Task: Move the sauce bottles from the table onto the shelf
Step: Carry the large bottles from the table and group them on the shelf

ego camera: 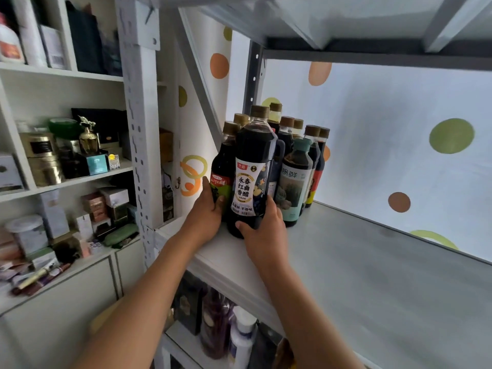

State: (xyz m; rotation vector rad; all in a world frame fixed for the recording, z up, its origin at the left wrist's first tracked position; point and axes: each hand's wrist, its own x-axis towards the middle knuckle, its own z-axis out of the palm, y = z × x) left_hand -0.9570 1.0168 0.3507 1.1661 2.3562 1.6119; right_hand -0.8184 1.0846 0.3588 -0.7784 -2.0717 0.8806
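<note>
Shelf [359, 262]: grey board, ctr-right of frame.
Front bottle [253, 177]: dark vinegar, white label, upright on shelf nr front edge, frame ctr.
Green-label bottle [222, 169]: just left of it, touching.
Other bottles [295, 179]: clustered behind/right.
L hand [207, 214]: fingers curled round green-label bottle base.
R hand [263, 227]: grips front bottle base, thumb across front.

Nine sauce bottles [254, 171] on the shelf [346, 262]; two hands [262, 230].

left hand [210, 209] curled, right hand [262, 225] curled
</note>
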